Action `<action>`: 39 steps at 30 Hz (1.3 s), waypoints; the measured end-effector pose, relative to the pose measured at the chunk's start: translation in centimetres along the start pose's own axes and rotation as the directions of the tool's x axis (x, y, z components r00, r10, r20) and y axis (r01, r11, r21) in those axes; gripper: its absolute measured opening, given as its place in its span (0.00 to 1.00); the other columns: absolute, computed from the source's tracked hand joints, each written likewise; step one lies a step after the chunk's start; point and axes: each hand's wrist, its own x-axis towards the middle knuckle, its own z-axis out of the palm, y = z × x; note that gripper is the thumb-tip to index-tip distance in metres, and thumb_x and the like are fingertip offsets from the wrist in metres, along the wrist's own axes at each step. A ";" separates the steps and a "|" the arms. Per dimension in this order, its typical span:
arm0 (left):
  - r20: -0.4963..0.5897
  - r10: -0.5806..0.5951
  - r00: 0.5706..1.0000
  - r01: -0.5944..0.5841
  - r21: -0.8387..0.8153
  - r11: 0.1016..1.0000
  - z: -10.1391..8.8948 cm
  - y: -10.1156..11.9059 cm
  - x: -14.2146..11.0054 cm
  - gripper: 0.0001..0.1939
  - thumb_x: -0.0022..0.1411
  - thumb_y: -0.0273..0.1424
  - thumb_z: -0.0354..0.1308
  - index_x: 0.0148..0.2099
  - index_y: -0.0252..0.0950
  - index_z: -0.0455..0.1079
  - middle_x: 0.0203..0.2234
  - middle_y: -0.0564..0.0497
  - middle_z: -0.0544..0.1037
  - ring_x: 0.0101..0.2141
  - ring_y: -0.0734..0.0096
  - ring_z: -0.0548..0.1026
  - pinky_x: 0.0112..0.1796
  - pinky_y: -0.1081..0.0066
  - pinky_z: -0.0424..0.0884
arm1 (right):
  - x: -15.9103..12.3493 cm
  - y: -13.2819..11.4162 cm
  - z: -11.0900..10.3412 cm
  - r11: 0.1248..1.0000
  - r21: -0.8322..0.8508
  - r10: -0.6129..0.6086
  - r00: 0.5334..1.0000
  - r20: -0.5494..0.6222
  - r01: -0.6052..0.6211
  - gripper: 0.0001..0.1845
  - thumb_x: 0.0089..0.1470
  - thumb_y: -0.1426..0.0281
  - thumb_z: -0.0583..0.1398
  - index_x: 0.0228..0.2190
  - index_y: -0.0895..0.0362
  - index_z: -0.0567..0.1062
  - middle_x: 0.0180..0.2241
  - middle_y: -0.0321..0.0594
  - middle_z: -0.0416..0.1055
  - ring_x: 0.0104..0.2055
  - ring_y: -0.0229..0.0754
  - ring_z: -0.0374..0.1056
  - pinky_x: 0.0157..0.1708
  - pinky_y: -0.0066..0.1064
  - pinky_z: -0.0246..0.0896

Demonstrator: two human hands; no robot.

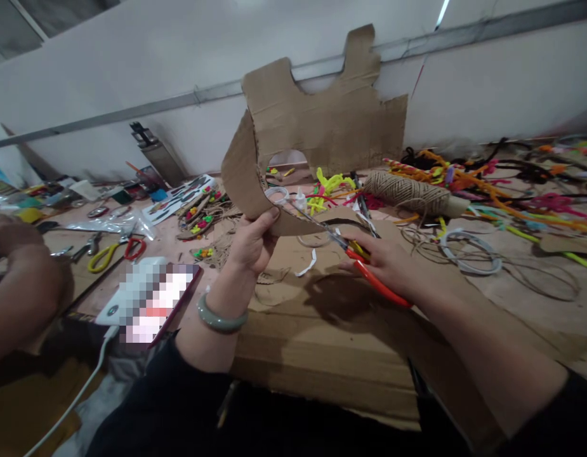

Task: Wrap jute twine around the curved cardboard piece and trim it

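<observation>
My left hand (255, 244) pinches the lower edge of a large brown cardboard piece (322, 120), held upright above the table. The piece has cut-out notches along its top and a curved flap at its left. In my right hand (383, 257) is a pair of scissors (376, 282) with red-orange handles. Their blades point left and lie along the curved lower strip of the cardboard, close to my left fingers. Whether the blades are parted is hard to make out. A bangle circles my left wrist.
More cardboard (322, 355) lies under my hands. A twine spool (407, 190) and colourful pipe cleaners (464, 178) are at right. At left are a phone (167, 304), a white power bank (131, 289), yellow-and-red-handled pliers (115, 251) and another person's arm (26, 285).
</observation>
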 end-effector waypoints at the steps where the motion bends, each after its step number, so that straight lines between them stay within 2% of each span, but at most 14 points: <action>1: 0.005 0.008 1.000 -0.008 0.012 1.000 0.0 0.0 0.0 0.18 0.34 0.29 0.76 0.31 0.37 0.76 0.28 0.55 0.81 0.30 0.73 0.77 0.35 0.75 0.75 | 0.0 0.0 0.1 0.999 -0.034 0.034 0.999 0.032 -0.033 0.25 0.55 0.59 0.60 0.53 0.52 0.72 0.46 0.45 0.77 0.45 0.50 0.74 0.42 0.36 0.67; 6: 0.064 0.051 0.997 -0.059 0.126 0.990 0.1 0.0 -0.7 0.17 0.37 0.32 0.75 0.33 0.37 0.77 0.30 0.52 0.81 0.33 0.69 0.78 0.38 0.71 0.76 | -0.7 -1.2 1.4 0.972 -0.230 0.107 0.964 0.243 -0.050 0.28 0.52 0.66 0.61 0.55 0.52 0.70 0.45 0.48 0.77 0.44 0.51 0.74 0.39 0.36 0.66; 9: 0.140 0.090 0.986 -0.118 0.204 0.972 0.2 -0.4 -1.3 0.16 0.41 0.34 0.74 0.34 0.38 0.78 0.31 0.51 0.81 0.34 0.68 0.78 0.41 0.69 0.76 | -1.1 -1.9 2.0 0.984 -0.179 0.044 0.944 0.326 0.016 0.29 0.50 0.67 0.62 0.55 0.54 0.70 0.45 0.50 0.77 0.46 0.52 0.73 0.42 0.37 0.65; 11: 0.243 0.187 0.952 -0.256 0.296 0.920 0.1 -0.8 -1.7 0.13 0.46 0.35 0.72 0.35 0.38 0.78 0.32 0.51 0.81 0.36 0.67 0.79 0.44 0.66 0.75 | -0.9 -1.8 1.9 0.998 -0.067 0.035 0.957 0.287 -0.016 0.23 0.53 0.65 0.60 0.50 0.55 0.73 0.43 0.49 0.77 0.44 0.50 0.72 0.42 0.36 0.64; 14: 0.486 0.374 0.789 -0.585 0.412 0.698 0.2 -1.4 -2.3 0.08 0.53 0.35 0.69 0.36 0.40 0.77 0.38 0.49 0.81 0.44 0.64 0.77 0.52 0.59 0.71 | -0.3 -1.1 1.3 0.957 0.256 0.099 0.983 0.153 -0.136 0.18 0.58 0.57 0.55 0.38 0.56 0.76 0.37 0.47 0.77 0.39 0.46 0.71 0.39 0.35 0.65; 17: 0.657 0.443 0.610 -0.789 0.449 0.421 0.4 -2.1 -2.9 0.04 0.57 0.32 0.66 0.37 0.41 0.76 0.46 0.48 0.78 0.53 0.61 0.72 0.56 0.53 0.66 | 0.1 -0.6 0.7 0.731 0.631 0.175 0.966 0.192 -0.258 0.29 0.55 0.43 0.52 0.31 0.56 0.73 0.29 0.44 0.73 0.31 0.41 0.68 0.32 0.33 0.65; 19: 0.719 0.437 0.540 -0.841 0.444 0.309 0.5 -2.7 -3.3 0.04 0.59 0.31 0.64 0.38 0.41 0.75 0.50 0.47 0.75 0.57 0.60 0.68 0.57 0.52 0.66 | 0.0 -0.8 0.4 0.610 0.738 0.146 0.956 0.253 -0.288 0.33 0.50 0.38 0.53 0.29 0.56 0.72 0.27 0.41 0.70 0.27 0.38 0.65 0.29 0.31 0.63; 23: 0.795 0.403 0.453 -0.891 0.424 0.163 0.5 -3.9 -3.9 0.04 0.61 0.29 0.61 0.40 0.41 0.73 0.56 0.48 0.71 0.62 0.60 0.63 0.59 0.52 0.63 | -0.4 -1.5 0.3 0.621 0.727 0.060 0.943 0.328 -0.293 0.26 0.48 0.45 0.61 0.24 0.57 0.69 0.23 0.35 0.64 0.26 0.35 0.59 0.27 0.29 0.57; 26: 0.780 0.378 0.499 -0.864 0.479 0.153 0.3 -4.4 -3.6 0.06 0.62 0.31 0.60 0.43 0.41 0.73 0.59 0.47 0.68 0.63 0.58 0.61 0.60 0.52 0.61 | -0.3 -1.6 0.4 0.612 0.732 0.084 0.945 0.317 -0.300 0.18 0.47 0.55 0.64 0.25 0.58 0.70 0.24 0.34 0.63 0.27 0.34 0.58 0.28 0.29 0.55; 29: 0.626 0.318 0.712 -0.701 0.607 0.375 0.0 -4.5 -2.9 0.15 0.62 0.37 0.61 0.50 0.41 0.70 0.57 0.43 0.70 0.58 0.59 0.67 0.55 0.56 0.67 | -0.1 -1.5 0.3 0.598 0.743 0.145 0.952 0.269 -0.301 0.15 0.46 0.59 0.63 0.25 0.58 0.69 0.24 0.34 0.64 0.27 0.35 0.58 0.28 0.29 0.55; 32: 0.342 0.070 0.937 -0.283 0.629 0.724 0.2 -4.1 -2.4 0.16 0.61 0.41 0.59 0.48 0.39 0.71 0.41 0.47 0.78 0.40 0.66 0.77 0.41 0.65 0.74 | 0.0 -1.4 0.2 0.637 0.709 0.177 0.953 0.247 -0.302 0.13 0.47 0.60 0.61 0.26 0.58 0.70 0.25 0.34 0.65 0.27 0.35 0.59 0.29 0.30 0.55; 33: 0.272 -0.056 0.961 -0.124 0.601 0.789 0.4 -3.9 -2.4 0.16 0.61 0.44 0.58 0.44 0.37 0.72 0.34 0.49 0.78 0.34 0.69 0.76 0.36 0.67 0.74 | 0.1 -1.4 0.1 0.667 0.683 0.173 0.953 0.247 -0.298 0.12 0.47 0.61 0.61 0.26 0.58 0.70 0.25 0.34 0.65 0.27 0.35 0.59 0.29 0.30 0.55; 35: 0.231 -0.270 0.935 0.101 0.556 0.825 0.9 -3.5 -2.8 0.19 0.58 0.48 0.60 0.35 0.34 0.73 0.25 0.52 0.75 0.26 0.73 0.72 0.29 0.71 0.70 | 0.1 -1.4 0.2 0.732 0.617 0.160 0.953 0.256 -0.289 0.10 0.47 0.63 0.60 0.24 0.58 0.70 0.24 0.34 0.66 0.28 0.35 0.60 0.29 0.29 0.56; 39: 0.284 -0.453 0.845 0.258 0.525 0.811 1.8 -3.4 -3.8 0.20 0.46 0.44 0.70 0.34 0.33 0.74 0.25 0.52 0.76 0.26 0.74 0.71 0.29 0.72 0.67 | 0.1 -1.3 0.4 0.769 0.589 0.122 0.961 0.248 -0.249 0.10 0.49 0.63 0.60 0.28 0.58 0.72 0.25 0.35 0.68 0.29 0.36 0.62 0.31 0.30 0.58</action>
